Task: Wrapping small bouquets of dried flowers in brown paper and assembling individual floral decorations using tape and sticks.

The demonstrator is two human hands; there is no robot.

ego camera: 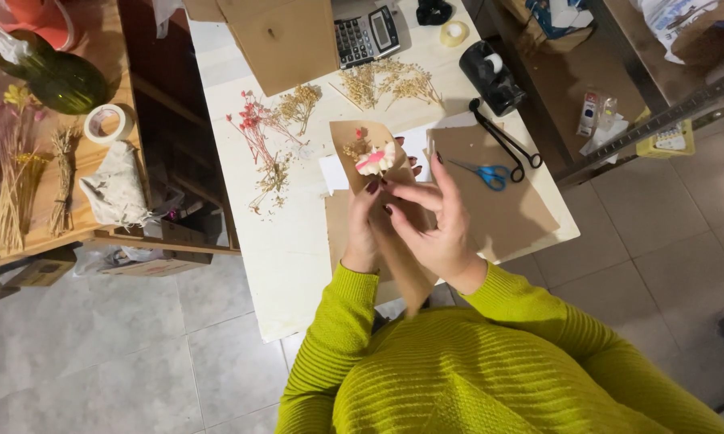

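place: small craft workshop for dried-flower work, likely a home or shop back room; which one cannot be told
landmark: white worktable [241, 233], set on a grey tiled floor [97, 362]
materials: dried sprigs [278, 128] spread on the table's far half; kraft paper sheets [499, 201] laid on its right side
tools: scissors [499, 153], tape dispenser [490, 76] and calculator [366, 34] kept at the table's far right end
storage: wooden bench [113, 64] left of the table, loaded with dried bundles [12, 185], tape roll [109, 123], green vase [65, 80]
right of table: cluttered shelving [619, 96]
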